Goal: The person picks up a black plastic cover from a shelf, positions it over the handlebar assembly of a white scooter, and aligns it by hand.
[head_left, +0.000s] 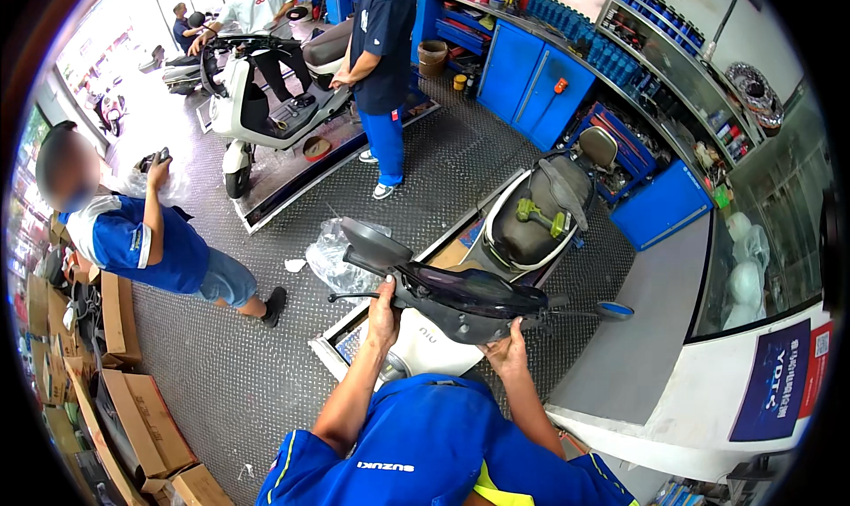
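In front of me is a white scooter (434,348) with a black handlebar cover (478,320) across its top. My left hand (383,318) is closed on the cover's left end, its thumb pointing up, near a brake lever (356,297) and a dark mirror (376,246). My right hand (507,352) grips the cover's lower right edge, its fingers partly hidden beneath. Farther right, a second mirror (614,310) sticks out. Whether the cover is fastened or loose I cannot tell. A green power tool (542,217) lies on the scooter's dark rear part.
Clear plastic wrap (341,256) lies on the metal floor. One person (150,240) stands at left; another (383,72) stands beside a white scooter on a lift (328,165). Cardboard boxes (146,422) line the left side, blue cabinets (540,85) the back. A glass case (770,214) is at right.
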